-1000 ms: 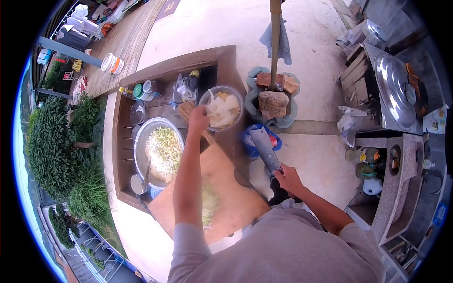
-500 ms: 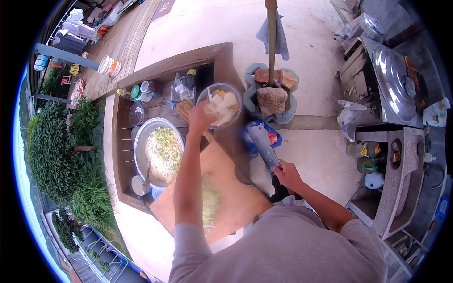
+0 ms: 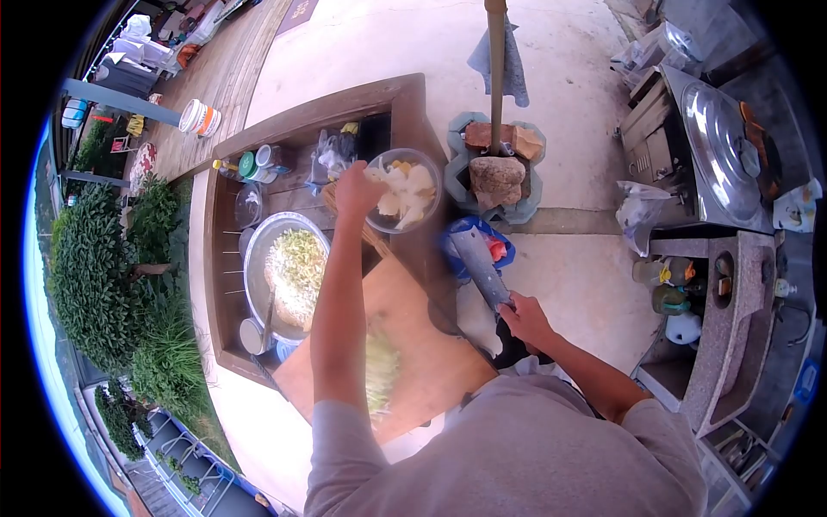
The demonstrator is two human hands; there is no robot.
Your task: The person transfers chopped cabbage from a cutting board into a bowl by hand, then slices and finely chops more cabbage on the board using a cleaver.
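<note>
My right hand (image 3: 527, 321) is wrapped around the handle of a cleaver (image 3: 481, 265), its broad grey blade pointing away from me above a blue bag (image 3: 495, 246). At the left rim of a clear bowl (image 3: 438, 194) is my left hand (image 3: 357, 191), its fingers curled over the edge; what they hold is hidden. Pale cut vegetable pieces (image 3: 408, 191) fill that bowl. Under my left arm, shredded green vegetable (image 3: 381, 370) lies on a wooden cutting board (image 3: 431, 345). A large metal bowl (image 3: 255, 250) with shredded vegetable and white powder stands to the left.
Jars (image 3: 250, 165) and plastic bags (image 3: 334, 157) sit inside the wooden-framed table (image 3: 323, 112). Ahead, a pole (image 3: 496, 86) rises from a stone-filled planter (image 3: 457, 138). A stove (image 3: 659, 142) and a stone sink unit (image 3: 745, 319) are on the right.
My left hand has moved left, from over the vegetable pieces to the clear bowl's left rim. The right hand and cleaver have stayed in place.
</note>
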